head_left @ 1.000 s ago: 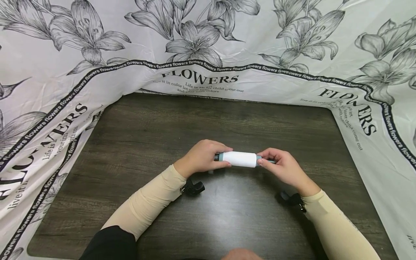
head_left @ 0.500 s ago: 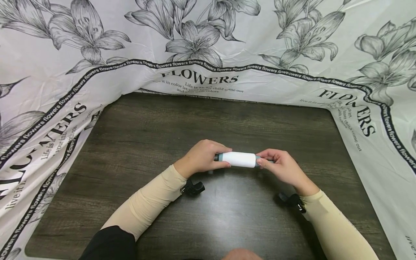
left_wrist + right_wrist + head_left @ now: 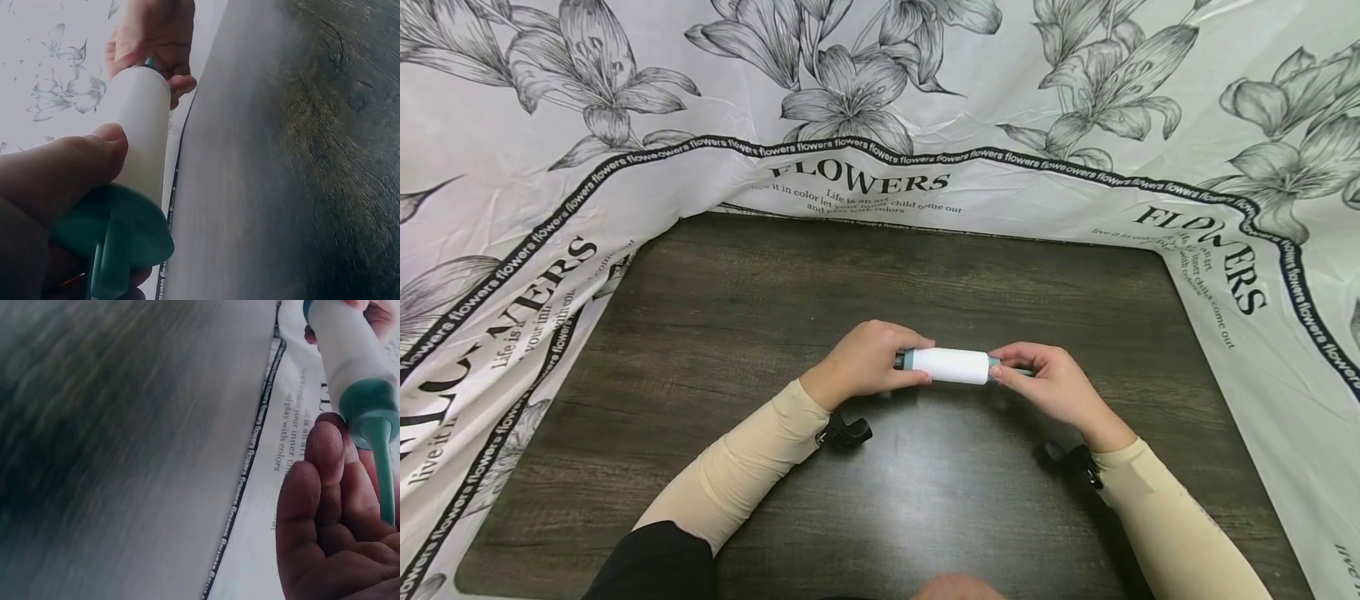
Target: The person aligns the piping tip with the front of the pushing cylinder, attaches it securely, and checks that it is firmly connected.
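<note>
A white tube (image 3: 951,366) with teal ends is held sideways between both hands, above the table. My left hand (image 3: 872,358) grips its left end, thumb on the white wall. In the left wrist view that end shows a wide teal flange (image 3: 147,231) with a raised bar. At the opposite end, my right hand (image 3: 1056,383) pinches the teal collar (image 3: 369,403) between thumb and fingers. From this collar a thin teal stem (image 3: 382,475) runs back toward the palm in the right wrist view. What kind of item the tube is, I cannot tell for certain.
The dark wood-grain tabletop (image 3: 760,292) lies beneath both hands. White cloth (image 3: 865,183) printed with flowers and lettering hangs around its back and sides. Black wrist mounts (image 3: 848,433) sit under both wrists.
Almost nothing moves. The right hand's fingers shift slightly at the collar, and the tube drifts a hair to the left. Both hands keep their hold.
</note>
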`<state>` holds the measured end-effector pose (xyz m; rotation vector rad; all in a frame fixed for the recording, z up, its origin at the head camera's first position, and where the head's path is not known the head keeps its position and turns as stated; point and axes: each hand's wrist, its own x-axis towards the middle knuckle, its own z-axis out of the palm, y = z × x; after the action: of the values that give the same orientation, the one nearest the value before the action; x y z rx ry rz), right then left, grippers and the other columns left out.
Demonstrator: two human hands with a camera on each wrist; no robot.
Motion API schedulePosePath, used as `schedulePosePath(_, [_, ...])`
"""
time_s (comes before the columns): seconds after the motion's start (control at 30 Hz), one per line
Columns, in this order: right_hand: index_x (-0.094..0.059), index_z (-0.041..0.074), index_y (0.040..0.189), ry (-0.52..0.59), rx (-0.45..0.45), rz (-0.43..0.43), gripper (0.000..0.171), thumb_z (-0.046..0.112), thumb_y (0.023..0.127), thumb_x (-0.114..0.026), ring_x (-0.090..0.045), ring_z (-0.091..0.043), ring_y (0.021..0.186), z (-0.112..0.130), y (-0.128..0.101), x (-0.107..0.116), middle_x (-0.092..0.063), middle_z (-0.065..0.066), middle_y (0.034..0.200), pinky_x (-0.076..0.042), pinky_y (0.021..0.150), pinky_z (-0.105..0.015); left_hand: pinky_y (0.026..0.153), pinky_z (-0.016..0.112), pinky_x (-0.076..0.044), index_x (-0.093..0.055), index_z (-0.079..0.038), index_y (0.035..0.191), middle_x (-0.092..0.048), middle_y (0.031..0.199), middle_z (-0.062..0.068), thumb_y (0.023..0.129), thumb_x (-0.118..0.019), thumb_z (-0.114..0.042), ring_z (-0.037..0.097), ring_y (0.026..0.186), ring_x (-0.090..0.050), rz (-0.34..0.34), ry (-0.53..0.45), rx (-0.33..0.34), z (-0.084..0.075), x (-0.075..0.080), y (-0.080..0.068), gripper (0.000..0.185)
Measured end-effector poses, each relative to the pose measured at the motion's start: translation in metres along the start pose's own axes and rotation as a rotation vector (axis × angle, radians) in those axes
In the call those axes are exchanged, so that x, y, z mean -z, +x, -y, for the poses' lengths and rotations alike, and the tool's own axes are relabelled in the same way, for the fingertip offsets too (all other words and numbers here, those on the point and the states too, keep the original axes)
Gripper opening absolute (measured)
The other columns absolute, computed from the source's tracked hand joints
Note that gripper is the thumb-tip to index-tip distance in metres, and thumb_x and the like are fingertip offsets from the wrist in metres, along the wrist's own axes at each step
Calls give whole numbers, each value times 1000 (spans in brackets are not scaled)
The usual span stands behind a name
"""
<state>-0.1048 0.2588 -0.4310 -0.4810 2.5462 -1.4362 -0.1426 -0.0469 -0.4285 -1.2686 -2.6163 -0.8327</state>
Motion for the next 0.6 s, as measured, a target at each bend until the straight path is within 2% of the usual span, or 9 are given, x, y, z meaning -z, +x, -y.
schedulePosePath(0.13, [-70, 23, 110, -97, 106, -42, 34, 32, 80, -80, -67, -10, 96, -5, 1, -2, -70, 6, 103, -54, 71, -28, 78, 21, -49, -72, -20, 115, -69, 111, -9, 77, -79, -46, 4, 97, -64, -3, -13, 23, 1, 0, -1, 47])
schedulePosePath(0.33, [-71, 26, 107, -250, 233, -72, 36, 38, 75, -83, -66, -6, 88, -8, 3, -6, -69, 15, 97, -53, 70, -25, 78, 22, -49, -72, -19, 114, -69, 111, -8, 77, -79, -45, 5, 97, -64, 22, -10, 40, 1, -3, -3, 46])
schedulePosePath(0.6, [-72, 24, 104, -326, 255, -24, 34, 35, 74, -84, -63, -4, 78, -13, 7, -12, -68, 15, 90, -53, 67, -28, 76, 22, -48, -72, -20, 112, -69, 107, -9, 77, -80, -43, 4, 92, -63, 77, -3, 84, 3, -9, -7, 43])
